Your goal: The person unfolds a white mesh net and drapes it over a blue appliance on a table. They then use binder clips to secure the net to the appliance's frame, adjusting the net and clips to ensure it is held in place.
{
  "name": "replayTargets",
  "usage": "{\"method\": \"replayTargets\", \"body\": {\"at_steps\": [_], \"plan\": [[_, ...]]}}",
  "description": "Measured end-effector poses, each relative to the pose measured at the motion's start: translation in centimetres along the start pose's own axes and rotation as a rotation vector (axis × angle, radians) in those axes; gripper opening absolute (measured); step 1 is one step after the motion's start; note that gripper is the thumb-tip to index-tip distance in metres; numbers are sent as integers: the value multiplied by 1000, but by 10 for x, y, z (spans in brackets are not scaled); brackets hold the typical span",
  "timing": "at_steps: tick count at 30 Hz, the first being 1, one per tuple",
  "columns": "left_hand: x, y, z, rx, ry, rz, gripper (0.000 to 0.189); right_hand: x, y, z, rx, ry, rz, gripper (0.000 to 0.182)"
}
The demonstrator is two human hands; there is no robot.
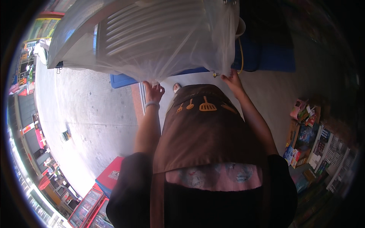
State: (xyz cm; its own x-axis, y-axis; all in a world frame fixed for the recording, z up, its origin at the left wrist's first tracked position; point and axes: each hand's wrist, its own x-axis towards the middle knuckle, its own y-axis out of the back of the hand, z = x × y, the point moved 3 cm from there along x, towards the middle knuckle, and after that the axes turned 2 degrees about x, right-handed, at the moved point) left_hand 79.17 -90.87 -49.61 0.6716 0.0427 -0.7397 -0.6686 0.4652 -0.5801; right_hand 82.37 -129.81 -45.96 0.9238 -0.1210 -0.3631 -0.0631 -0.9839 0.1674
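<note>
A clear plastic sheet [176,54] drapes over a stand or machine, and metal ridges [134,34] show through it. My left hand [154,92] pinches the sheet's lower edge, drawing the plastic into folds that fan out from the fingers. To the right, my right hand [233,82] holds the hanging edge of the same sheet between thumb and fingers. Beside its thumb is a small metal piece [216,74], possibly a clip. A black binder clip [59,67] sits on the sheet's left corner.
Below the sheet is a blue surface [122,81], with a yellow cord [241,54] at the right. A red box [109,173] and red-framed glass-topped cases [87,206] stand at lower left. Stocked shelves [322,148] are at right. A bright street with shopfronts lies left.
</note>
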Motion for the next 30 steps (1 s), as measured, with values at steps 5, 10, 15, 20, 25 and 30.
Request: {"method": "replayTargets", "body": {"at_steps": [5,10,15,20,25,30], "plan": [[-21,111,8,12,34,410,36,-25,14,50,-337,-86,-31,42],[-39,156,25,150,81,634,24,-47,29,77,-268,-438,-53,35],[-18,103,60,299,-137,493,27,-37,8,59,-221,-295,-57,37],[4,16,80,523,-241,-160,44,-4,-38,-25,-133,-47,171,60],[0,-69,69,182,-9,148,44,17,-66,-79,136,91,126,55],[23,-38,65,84,82,-219,19,18,-44,-53,786,-232,-27,36]]}}
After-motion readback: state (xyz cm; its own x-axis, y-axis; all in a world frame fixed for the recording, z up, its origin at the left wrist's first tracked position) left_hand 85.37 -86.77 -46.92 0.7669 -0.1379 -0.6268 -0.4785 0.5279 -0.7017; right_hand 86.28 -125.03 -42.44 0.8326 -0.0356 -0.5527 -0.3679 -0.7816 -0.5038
